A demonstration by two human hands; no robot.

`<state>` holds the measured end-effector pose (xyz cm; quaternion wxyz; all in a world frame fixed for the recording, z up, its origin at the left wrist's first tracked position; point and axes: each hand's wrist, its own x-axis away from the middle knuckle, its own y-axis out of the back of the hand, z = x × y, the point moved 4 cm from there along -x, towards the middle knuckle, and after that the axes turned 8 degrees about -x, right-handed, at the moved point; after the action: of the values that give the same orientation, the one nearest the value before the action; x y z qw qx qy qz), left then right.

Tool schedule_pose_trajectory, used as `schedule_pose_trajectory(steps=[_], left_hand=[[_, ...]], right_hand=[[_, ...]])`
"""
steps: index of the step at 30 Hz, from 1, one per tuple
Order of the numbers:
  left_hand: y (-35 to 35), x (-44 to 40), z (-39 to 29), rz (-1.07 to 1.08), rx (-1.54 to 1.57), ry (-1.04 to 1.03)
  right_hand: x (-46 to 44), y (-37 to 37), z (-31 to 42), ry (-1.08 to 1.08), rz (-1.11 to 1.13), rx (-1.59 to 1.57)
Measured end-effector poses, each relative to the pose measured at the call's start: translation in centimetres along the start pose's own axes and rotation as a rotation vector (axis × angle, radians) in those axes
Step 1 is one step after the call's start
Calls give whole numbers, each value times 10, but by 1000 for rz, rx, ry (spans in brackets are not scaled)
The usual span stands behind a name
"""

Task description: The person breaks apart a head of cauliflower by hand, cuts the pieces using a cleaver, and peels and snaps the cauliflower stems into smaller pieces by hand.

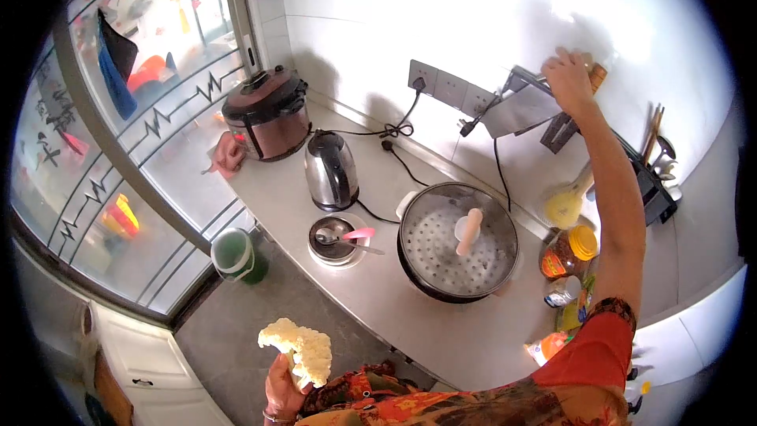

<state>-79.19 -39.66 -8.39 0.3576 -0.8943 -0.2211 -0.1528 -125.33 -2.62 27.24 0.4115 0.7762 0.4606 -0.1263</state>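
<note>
My left hand (284, 386) is closed around the stem of a pale cauliflower piece (303, 351), low in the view and in front of my body. My right arm stretches up to the wall, where my right hand (568, 81) has its fingers curled at the handle end of a cleaver (520, 113). The cleaver's broad grey blade lies by the wall rack; the fingers mostly hide its handle. Beside that hand shows another wooden knife handle (598, 77).
A steamer pot (426, 268) with a glass lid stands on the counter (371, 292). Left of it are a kettle (322, 177), an electric pressure cooker (272, 122) and a lidded bowl with spoons (335, 256). Jars (564, 256) line the right. A green bucket (240, 256) stands on the floor.
</note>
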Motion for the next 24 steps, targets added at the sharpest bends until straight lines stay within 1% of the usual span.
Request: schedule_pose_trajectory(steps=[2, 3, 4, 5, 6, 7, 8, 9, 11, 14, 15, 17, 18, 19, 20, 21, 22, 23, 24], left_hand=[[8, 3, 3, -8, 56, -23], [12, 5, 5, -13, 63, -26], [14, 7, 3, 47, 99, -33], [14, 8, 3, 107, 134, -40], [15, 10, 3, 102, 140, -47], [13, 13, 1, 123, 143, -62], [12, 14, -1, 143, 144, -78], [13, 15, -1, 140, 149, -84], [23, 16, 3, -68, 104, -50], [20, 18, -1, -90, 64, -103], [22, 16, 0, -37, 118, -102], [19, 17, -1, -44, 112, -107], [19, 18, -1, -49, 102, -109], [25, 17, -1, -51, 103, -107], [31, 15, 1, 64, 132, -78], [35, 15, 2, 179, 160, -46], [35, 16, 0, 178, 159, -40], [34, 15, -2, 158, 116, -45], [32, 15, -5, 137, 75, -51]], right_hand=[[-8, -12, 0, 42, 107, 133], [-8, -12, 0, 65, 44, 132], [-11, -13, 1, 72, 37, 130], [-14, -15, 1, 71, 96, 164], [-16, -18, 1, 69, 155, 198], [-17, -19, -2, 96, 90, 152], [-17, -22, -6, 100, 82, 149], [-16, -21, -7, 103, 91, 154], [-19, -23, -15, 110, 112, 152], [-25, -21, -30, 146, 79, 182], [-27, -20, -35, 149, 77, 182], [-33, -3, -44, 69, 176, 287], [-36, 3, -52, 72, 176, 288], [-38, 8, -62, 102, 97, 320], [-39, 22, -66, 132, 19, 350], [-41, 34, -75, 63, 71, 276], [-43, 53, -78, -5, 123, 203], [-43, 61, -90, -22, 51, 228], [-42, 95, -78, -115, 147, 277]])
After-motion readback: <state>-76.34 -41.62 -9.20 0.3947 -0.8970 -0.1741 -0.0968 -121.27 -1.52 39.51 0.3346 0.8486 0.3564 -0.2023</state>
